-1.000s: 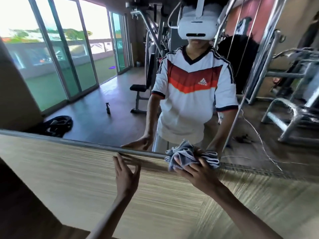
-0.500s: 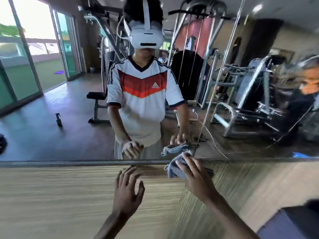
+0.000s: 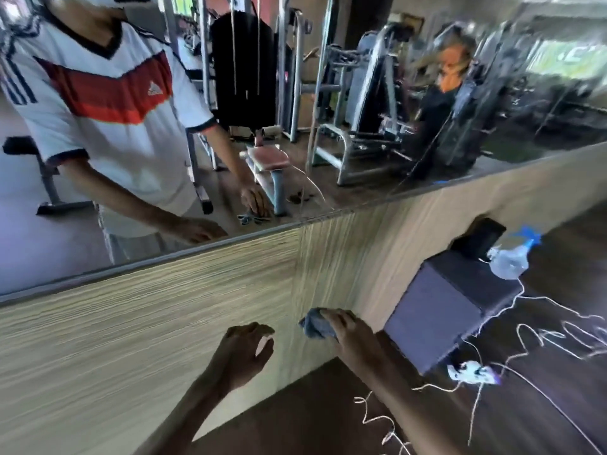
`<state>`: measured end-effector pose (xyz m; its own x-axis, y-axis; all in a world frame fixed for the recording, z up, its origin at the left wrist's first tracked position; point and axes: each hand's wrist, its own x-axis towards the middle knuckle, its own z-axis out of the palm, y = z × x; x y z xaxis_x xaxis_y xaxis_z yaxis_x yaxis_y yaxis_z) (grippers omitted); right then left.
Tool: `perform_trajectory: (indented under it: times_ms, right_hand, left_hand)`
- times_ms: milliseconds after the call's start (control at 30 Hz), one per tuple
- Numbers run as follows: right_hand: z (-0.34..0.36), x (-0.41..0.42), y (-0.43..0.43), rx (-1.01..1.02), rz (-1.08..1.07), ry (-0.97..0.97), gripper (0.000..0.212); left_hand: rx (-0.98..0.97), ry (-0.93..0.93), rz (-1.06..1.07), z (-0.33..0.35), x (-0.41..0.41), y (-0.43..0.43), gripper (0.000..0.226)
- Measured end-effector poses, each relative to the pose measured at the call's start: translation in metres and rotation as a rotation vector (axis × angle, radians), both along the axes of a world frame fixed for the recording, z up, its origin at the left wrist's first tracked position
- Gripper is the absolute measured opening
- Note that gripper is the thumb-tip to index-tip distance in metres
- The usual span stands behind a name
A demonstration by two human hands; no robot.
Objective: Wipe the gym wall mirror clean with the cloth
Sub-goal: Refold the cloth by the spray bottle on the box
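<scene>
Clear spray bottle point(image 3: 509, 261) w/ blue trigger sits on dark box point(image 3: 443, 300), right; contents can't tell; cloth point(image 3: 317, 325) blue-grey, bunched, gripped by right hand point(image 3: 348, 330) against wood panel point(image 3: 147, 307) below mirror point(image 3: 295, 110); left hand point(image 3: 243, 353) loosely curled, holds nothing.

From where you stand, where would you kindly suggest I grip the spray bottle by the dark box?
Probably the spray bottle's neck under the blue trigger, from the open floor side: the wall and a black object crowd its other side.
</scene>
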<state>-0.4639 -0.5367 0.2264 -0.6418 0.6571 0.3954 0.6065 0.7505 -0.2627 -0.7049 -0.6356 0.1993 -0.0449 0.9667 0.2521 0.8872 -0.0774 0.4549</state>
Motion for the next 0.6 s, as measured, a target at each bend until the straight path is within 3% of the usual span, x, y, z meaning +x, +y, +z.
perform_trajectory:
  times_ms: [167,300,467,600]
  right_hand:
    - [-0.017,0.077,-0.02,-0.146,-0.311,-0.009,0.057]
    - [-0.033,0.15,-0.019,-0.28,-0.557,0.204,0.053]
    - [-0.01,0.225,-0.024,-0.634,-0.785,0.597,0.025]
    - [-0.018,0.287,-0.023,-0.69,-0.856,0.688,0.023]
  left_hand:
    - [-0.098,0.017,-0.176,0.003,0.057,0.027,0.07]
    - [-0.053,0.147,-0.276,0.001,0.11,0.057,0.053]
    - [-0.082,0.236,-0.31,0.02,0.197,0.095,0.057]
    - [-0.102,0.28,-0.376,0.025,0.27,0.128,0.045]
